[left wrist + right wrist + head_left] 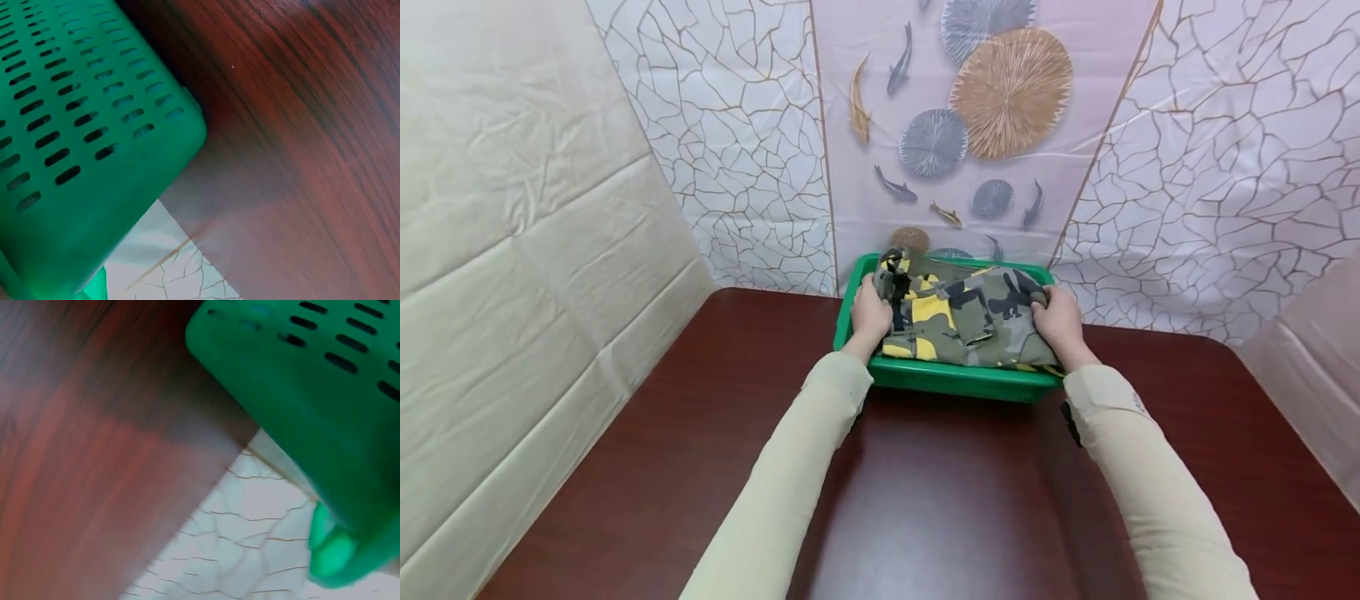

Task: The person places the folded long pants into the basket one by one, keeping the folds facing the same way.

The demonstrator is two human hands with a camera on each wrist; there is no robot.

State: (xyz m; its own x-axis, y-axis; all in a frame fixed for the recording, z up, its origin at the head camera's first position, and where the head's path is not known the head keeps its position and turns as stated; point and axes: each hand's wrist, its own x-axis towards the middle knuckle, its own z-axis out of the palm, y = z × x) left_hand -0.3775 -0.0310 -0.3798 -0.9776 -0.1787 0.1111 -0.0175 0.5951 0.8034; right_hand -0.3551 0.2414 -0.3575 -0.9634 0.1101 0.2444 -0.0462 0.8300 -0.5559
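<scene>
A folded camouflage garment (pixel 958 312) in grey, olive and yellow, with a pocket flap on top, lies in a green plastic basket (pixel 966 385). My left hand (pixel 870 311) grips the garment's left end, close to the basket's left rim. At the opposite end my right hand (pixel 1059 321) holds the cloth, thumb on top and fingers around the edge. Both wrist views are filled mostly by the slotted basket wall (pixel 125 156), and the hands' grip is hidden there. The right wrist view shows the basket's other corner (pixel 275 394).
The basket stands at the far edge of a dark reddish-brown wooden table (pixel 940 492), close against a patterned cloth backdrop (pixel 760 167). A pale cloth wall (pixel 512 292) rises along the left side. A small black object (pixel 1071 423) shows beside the right sleeve.
</scene>
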